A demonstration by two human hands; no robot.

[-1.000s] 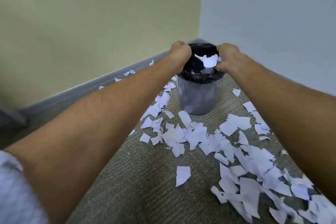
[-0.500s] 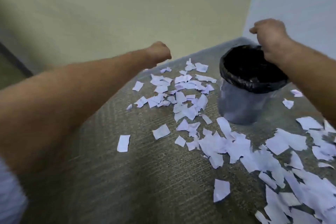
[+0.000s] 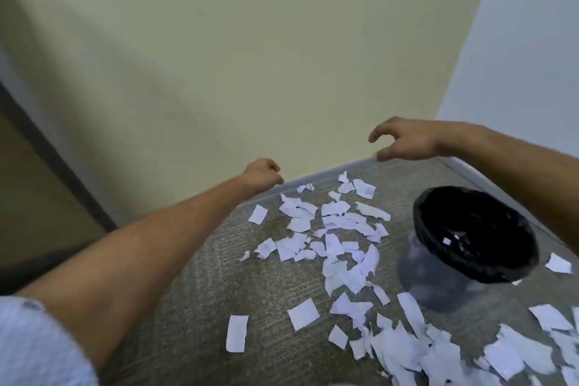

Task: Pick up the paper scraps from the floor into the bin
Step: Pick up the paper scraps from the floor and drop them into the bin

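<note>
Several white paper scraps (image 3: 332,229) lie scattered over the grey carpet, in a patch left of the bin and a denser heap at the lower right. The grey bin (image 3: 470,238) with its black liner stands at the right, a few scraps showing inside. My left hand (image 3: 263,174) reaches out over the far edge of the scrap patch near the wall, fingers curled in, nothing visible in it. Stretched out above the floor, beyond and to the left of the bin, my right hand (image 3: 404,138) has its fingers apart and holds nothing.
A pale yellow wall (image 3: 250,56) meets the carpet just past the scraps, with a grey skirting strip (image 3: 329,171). A white wall (image 3: 517,56) closes the corner at right. A dark door frame (image 3: 47,150) runs down at left.
Both hands have left the bin, where they dropped scraps, and swung left. The right hand has opened. My view has turned left, so the bin now sits at the right.
</note>
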